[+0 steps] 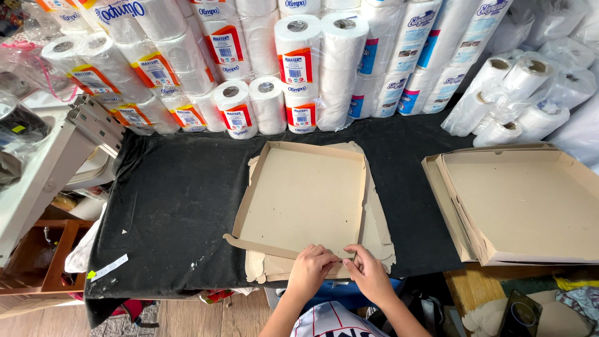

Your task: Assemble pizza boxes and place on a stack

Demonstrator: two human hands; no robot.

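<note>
**Two hands pinch the near edge of a half-folded cardboard box**

A flat brown cardboard box blank (pixel 302 196) lies in the middle of a black cloth-covered table (pixel 175 206), on top of a small stack of unfolded blanks (pixel 377 234) whose scalloped edges stick out on its right and near sides. Three of its side walls are raised — left, far and right — while the near side lies low, with a loose flap (pixel 234 240) jutting out at the near-left corner.

Both hands meet at that near edge, close together. The left hand (pixel 309 268) has its fingers curled down onto the cardboard, grasping the edge. The right hand (pixel 368 271) pinches the same edge just beside it, thumb and forefinger closed on the card near the box's near-right corner.

To the right, a stack of folded cardboard boxes (pixel 524 203) sits partly off the cloth, over a wooden surface (pixel 474 287). Along the far side of the table stand wrapped toilet paper rolls (pixel 299 68) in packs, and more rolls in clear plastic (pixel 518 93) lie heaped at the far right. A strip of white tape (pixel 109 267) rests on the cloth near its near-left corner.
</note>
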